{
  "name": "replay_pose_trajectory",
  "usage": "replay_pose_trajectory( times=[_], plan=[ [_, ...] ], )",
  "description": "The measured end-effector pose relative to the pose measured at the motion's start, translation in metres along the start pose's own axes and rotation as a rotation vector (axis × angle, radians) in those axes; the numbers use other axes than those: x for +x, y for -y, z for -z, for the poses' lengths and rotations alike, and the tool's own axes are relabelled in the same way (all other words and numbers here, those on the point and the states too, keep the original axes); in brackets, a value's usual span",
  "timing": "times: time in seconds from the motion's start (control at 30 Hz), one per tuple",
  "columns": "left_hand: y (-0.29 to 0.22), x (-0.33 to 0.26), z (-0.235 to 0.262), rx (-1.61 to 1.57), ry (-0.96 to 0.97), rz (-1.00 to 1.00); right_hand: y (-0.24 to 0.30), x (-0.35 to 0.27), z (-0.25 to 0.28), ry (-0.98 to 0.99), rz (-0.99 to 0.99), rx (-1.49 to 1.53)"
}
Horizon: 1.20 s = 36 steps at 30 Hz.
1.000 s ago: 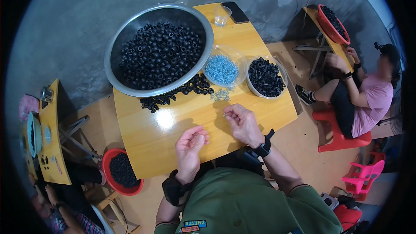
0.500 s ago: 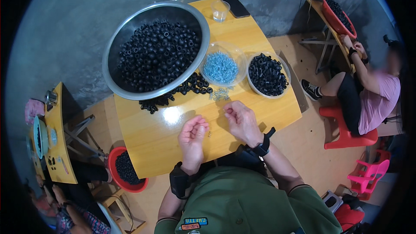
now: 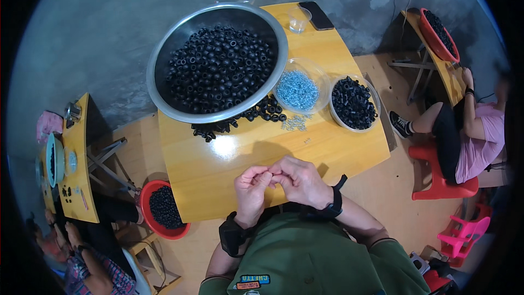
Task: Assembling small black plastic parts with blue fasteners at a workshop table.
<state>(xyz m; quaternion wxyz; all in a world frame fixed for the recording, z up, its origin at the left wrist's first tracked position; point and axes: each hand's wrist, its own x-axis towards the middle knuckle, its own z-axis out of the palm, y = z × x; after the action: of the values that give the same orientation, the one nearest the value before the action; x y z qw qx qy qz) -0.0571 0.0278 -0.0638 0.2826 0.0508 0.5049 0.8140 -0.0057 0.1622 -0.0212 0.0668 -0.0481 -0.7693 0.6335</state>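
My left hand (image 3: 251,192) and my right hand (image 3: 299,183) meet at the fingertips above the near part of the yellow table (image 3: 199,186). Both are closed in a pinch; whatever sits between the fingers is too small or hidden to name. Beyond them, a big metal basin (image 3: 183,31) holds many round black pieces with holes. Loose black pieces (image 3: 267,110) lie along its near rim. To its right are small light-blue pieces (image 3: 297,90) in a clear tub and short black pieces (image 3: 353,102) in another. Tiny pale bits (image 3: 295,123) are scattered before the tubs.
A clear cup (image 3: 298,21) and a dark phone (image 3: 316,15) are at the table's far edge. On the floor at left stands a red basin (image 3: 180,234) of black pieces. People sit at side tables left and right; a red stool (image 3: 442,177) is under the right-hand person.
My hands, apart before, have come together at the fingertips and moved closer to my body. The view has shifted, so the table appears farther right. The right-hand person's arms have lowered.
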Motion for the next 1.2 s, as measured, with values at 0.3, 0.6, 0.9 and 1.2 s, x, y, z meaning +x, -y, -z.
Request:
replay_pose_trajectory(
  times=[0.3, 0.6, 0.9, 1.2],
  plan=[
    [-0.014, 0.004, 0.027, -0.142, -0.182, -0.077, -0.016, 0.009, 0.009, 0.102, 0.208, -0.724],
    [-0.015, 0.000, 0.027, -0.197, -0.200, -0.062, -0.007, 0.060, 0.016, -0.077, 0.197, -0.791],
    [-0.010, -0.003, 0.026, -0.197, -0.185, -0.049, -0.023, 0.090, -0.010, -0.062, 0.234, -0.951],
    [-0.009, -0.011, 0.024, -0.169, -0.174, -0.054, -0.010, 0.049, -0.008, 0.076, 0.228, -0.819]
  ],
)
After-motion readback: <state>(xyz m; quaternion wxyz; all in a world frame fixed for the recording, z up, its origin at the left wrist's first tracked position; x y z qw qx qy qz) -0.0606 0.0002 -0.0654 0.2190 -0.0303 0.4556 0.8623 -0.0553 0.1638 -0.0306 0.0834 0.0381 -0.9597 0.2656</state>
